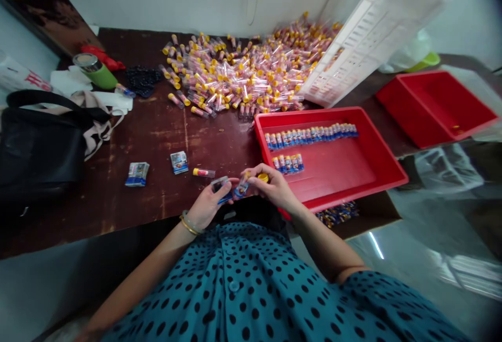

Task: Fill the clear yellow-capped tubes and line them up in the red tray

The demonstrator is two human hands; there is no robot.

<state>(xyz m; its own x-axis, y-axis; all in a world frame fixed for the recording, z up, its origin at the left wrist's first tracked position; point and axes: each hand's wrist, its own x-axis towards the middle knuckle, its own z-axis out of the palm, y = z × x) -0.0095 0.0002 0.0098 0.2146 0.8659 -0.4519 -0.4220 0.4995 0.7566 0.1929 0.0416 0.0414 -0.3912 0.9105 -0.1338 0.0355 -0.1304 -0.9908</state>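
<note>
Tube (240,189), seemingly blue-labelled, half hidden in right hand (274,187) grip; left hand (207,203) closed on blurred packet (220,185).

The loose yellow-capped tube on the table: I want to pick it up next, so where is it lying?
In the head view, the loose tube lies flat on the brown table, just above the left hand, right of the small printed packet.

Red tray (386,174), yellow-capped tubes (251,72), teal dress (266,289) (black dots), dark brown table (157,127).
</note>
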